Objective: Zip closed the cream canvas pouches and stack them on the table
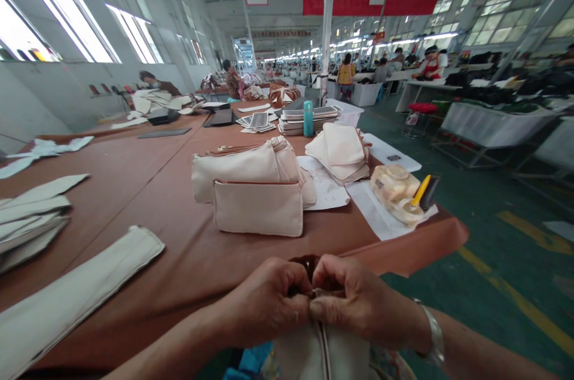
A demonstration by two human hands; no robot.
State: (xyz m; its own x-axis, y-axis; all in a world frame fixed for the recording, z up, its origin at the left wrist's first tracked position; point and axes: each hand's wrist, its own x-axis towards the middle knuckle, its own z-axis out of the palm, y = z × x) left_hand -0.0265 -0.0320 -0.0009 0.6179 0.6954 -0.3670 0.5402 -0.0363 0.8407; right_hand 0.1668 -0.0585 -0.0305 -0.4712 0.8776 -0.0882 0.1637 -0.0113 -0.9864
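Low in the head view, at the table's near edge, my left hand [273,296] and my right hand [359,302] meet thumb to thumb. Both are closed, pinching the top end of a cream fabric pouch [298,350]. A dark brown-edged line, like a seam or zipper, runs down its middle; my fingers hide the spot they grip. Beyond my hands, a similar cream pouch [258,208] stands on its long side. Behind it leans a stack of cream pouches [237,169] with brown edges.
Brown sheeting covers the table [179,207]. Cream panels [338,150] lie behind, near a teal bottle [308,118]. At right sit a stained plastic container [390,180] and a yellow-handled brush [420,190]. A long cream strip [89,284] lies left. Several people work farther back.
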